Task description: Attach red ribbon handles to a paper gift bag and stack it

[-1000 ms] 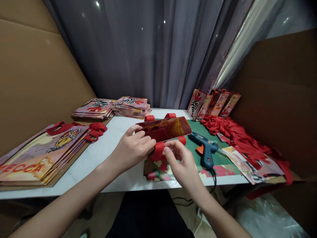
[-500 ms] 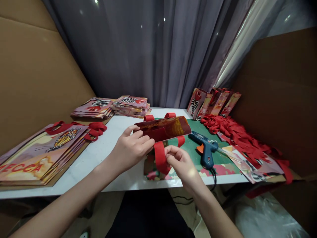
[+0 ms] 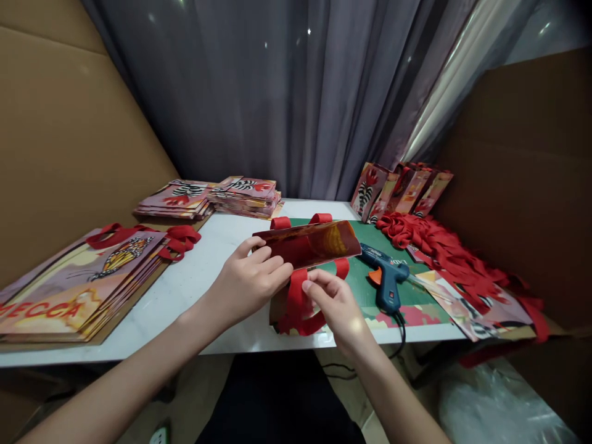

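Observation:
A small printed paper bag (image 3: 319, 240) is held tilted above the table, its open mouth facing me. My left hand (image 3: 254, 274) grips its left end, fingers wrapped over the edge. On the near side hangs a red ribbon handle (image 3: 296, 308), looping down below the bag. My right hand (image 3: 330, 299) pinches this ribbon close to the bag's edge with thumb and fingers. Another red ribbon loop shows behind the bag. Just to the right lies a blue glue gun (image 3: 387, 274) with an orange trigger, on a green cutting mat (image 3: 370, 293).
Red ribbons (image 3: 444, 253) are heaped at the right, by several standing bags (image 3: 370, 191). Flat bags are stacked at the back left (image 3: 245, 197), and larger butterfly bags (image 3: 87, 277) lie at the left. Cardboard walls (image 3: 60, 123) flank the white table (image 3: 185, 296).
My right hand has shifted up the ribbon towards the bag's edge, and the loop now hangs wider. The bag has tipped slightly, and its right end sits a little lower.

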Demonstrator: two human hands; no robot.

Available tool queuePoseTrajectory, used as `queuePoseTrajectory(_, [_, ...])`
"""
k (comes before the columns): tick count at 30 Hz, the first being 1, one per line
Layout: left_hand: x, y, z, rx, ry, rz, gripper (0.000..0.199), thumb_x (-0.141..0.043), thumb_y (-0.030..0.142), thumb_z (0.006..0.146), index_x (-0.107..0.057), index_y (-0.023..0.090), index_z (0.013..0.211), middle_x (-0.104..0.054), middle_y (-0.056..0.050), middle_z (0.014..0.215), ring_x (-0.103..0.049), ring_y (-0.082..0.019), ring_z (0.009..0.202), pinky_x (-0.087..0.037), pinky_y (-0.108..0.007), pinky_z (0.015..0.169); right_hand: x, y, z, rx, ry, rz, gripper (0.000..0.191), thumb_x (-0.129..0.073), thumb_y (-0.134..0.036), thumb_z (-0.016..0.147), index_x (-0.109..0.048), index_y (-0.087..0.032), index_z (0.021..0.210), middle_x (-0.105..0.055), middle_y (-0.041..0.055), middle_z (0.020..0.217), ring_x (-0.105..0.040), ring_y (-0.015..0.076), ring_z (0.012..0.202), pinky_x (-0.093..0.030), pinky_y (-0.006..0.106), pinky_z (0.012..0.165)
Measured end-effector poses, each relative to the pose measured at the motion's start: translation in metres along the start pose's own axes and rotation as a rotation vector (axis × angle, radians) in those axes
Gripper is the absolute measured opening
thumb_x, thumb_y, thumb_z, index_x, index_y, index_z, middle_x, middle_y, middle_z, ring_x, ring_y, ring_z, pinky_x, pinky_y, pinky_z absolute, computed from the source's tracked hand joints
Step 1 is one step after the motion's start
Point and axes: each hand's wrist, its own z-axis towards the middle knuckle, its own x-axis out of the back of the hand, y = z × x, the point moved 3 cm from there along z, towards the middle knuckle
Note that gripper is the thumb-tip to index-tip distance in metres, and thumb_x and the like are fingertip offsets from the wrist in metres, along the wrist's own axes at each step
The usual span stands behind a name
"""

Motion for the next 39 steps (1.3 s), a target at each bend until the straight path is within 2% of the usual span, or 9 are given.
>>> queuePoseTrajectory(5, [0.000, -0.001, -0.002, 0.001, -0.007, 0.003, 0.028, -0.051, 0.012, 0.090, -0.054, 0.019, 0.063, -0.049, 0.004, 0.055, -0.042, -0.014, 0.061, -0.039, -0.033, 0.083, 0.005, 0.007, 0.000, -0.026, -0.007, 0.022, 0.025, -0.063, -0.041, 0.075, -0.062, -0.016, 0.073, -0.055, -0.0009, 0.056, -0.047, 0.0108, 0.053, -0.036, 0.023, 0.055])
queuePoseTrajectory(9, [0.000, -0.001, -0.002, 0.003, -0.007, 0.005, 0.029, -0.049, 0.010, 0.090, -0.052, 0.019, 0.062, -0.048, 0.004, 0.055, -0.041, -0.014, 0.060, -0.038, -0.032, 0.083, 0.006, 0.010, 0.000, -0.044, 0.004, 0.112, 0.027, -0.057, -0.041, 0.078, -0.064, -0.015, 0.081, -0.061, 0.0024, 0.063, -0.053, 0.0128, 0.055, -0.038, 0.025, 0.055])
queuePoseTrajectory(15, [0.001, 0.000, -0.003, 0.006, -0.009, 0.003, 0.029, -0.050, 0.012, 0.090, -0.054, 0.019, 0.063, -0.048, 0.004, 0.055, -0.042, -0.014, 0.060, -0.038, -0.033, 0.083, 0.003, 0.009, -0.001, -0.025, 0.054, -0.003, 0.036, -0.070, -0.052, 0.074, -0.057, -0.018, 0.077, -0.051, -0.0041, 0.054, -0.046, 0.0099, 0.050, -0.035, 0.022, 0.051])
queuePoseTrajectory(19, [0.000, 0.000, -0.005, 0.005, -0.013, -0.025, 0.027, -0.050, 0.009, 0.089, -0.055, 0.019, 0.065, -0.051, 0.004, 0.056, -0.043, -0.014, 0.061, -0.039, -0.033, 0.085, 0.001, 0.012, -0.002, -0.008, -0.016, -0.005, 0.044, -0.068, -0.059, 0.075, -0.052, -0.019, 0.070, -0.047, -0.0045, 0.053, -0.041, 0.0089, 0.048, -0.035, 0.022, 0.048])
queuePoseTrajectory(25, [0.000, 0.000, -0.007, 0.000, 0.014, -0.071, 0.027, -0.048, 0.006, 0.087, -0.055, 0.020, 0.065, -0.052, 0.006, 0.054, -0.042, -0.013, 0.057, -0.039, -0.032, 0.087, 0.000, 0.015, -0.007, 0.044, -0.049, -0.029, 0.049, -0.062, -0.065, 0.079, -0.051, -0.019, 0.068, -0.050, -0.0019, 0.059, -0.044, 0.0101, 0.052, -0.038, 0.022, 0.049])
queuePoseTrajectory(29, [0.000, 0.001, -0.006, -0.011, 0.003, -0.066, 0.026, -0.047, 0.007, 0.086, -0.053, 0.019, 0.064, -0.051, 0.005, 0.054, -0.042, -0.014, 0.057, -0.039, -0.033, 0.086, -0.005, 0.021, -0.012, -0.016, -0.108, -0.068, 0.044, -0.065, -0.061, 0.079, -0.056, -0.018, 0.074, -0.056, -0.0011, 0.058, -0.048, 0.0104, 0.050, -0.039, 0.022, 0.049])
queuePoseTrajectory(32, [0.001, 0.000, -0.009, -0.008, -0.004, -0.075, 0.025, -0.048, 0.007, 0.086, -0.053, 0.019, 0.065, -0.053, 0.004, 0.055, -0.044, -0.015, 0.058, -0.040, -0.035, 0.085, -0.004, 0.020, -0.024, -0.016, -0.224, -0.178, 0.035, -0.055, -0.051, 0.090, -0.062, -0.017, 0.085, -0.065, 0.0032, 0.068, -0.059, 0.0142, 0.061, -0.045, 0.025, 0.058])
queuePoseTrajectory(35, [0.001, -0.004, -0.014, 0.007, 0.001, -0.065, 0.022, -0.050, 0.007, 0.087, -0.057, 0.019, 0.069, -0.058, 0.003, 0.059, -0.048, -0.015, 0.062, -0.040, -0.035, 0.084, 0.008, 0.004, -0.040, 0.142, -0.241, -0.506, 0.023, -0.048, -0.033, 0.096, -0.066, -0.020, 0.102, -0.072, 0.0064, 0.092, -0.066, 0.0188, 0.083, -0.049, 0.029, 0.073])
queuePoseTrajectory(39, [0.003, -0.011, -0.023, 0.009, -0.020, -0.055, 0.023, -0.047, 0.005, 0.088, -0.059, 0.018, 0.073, -0.061, 0.002, 0.062, -0.050, -0.015, 0.062, -0.040, -0.034, 0.081, 0.039, -0.043, -0.049, 0.624, 0.133, -0.932, 0.029, -0.044, -0.014, 0.095, -0.062, -0.021, 0.117, -0.070, 0.0065, 0.101, -0.063, 0.0200, 0.091, -0.047, 0.032, 0.080])
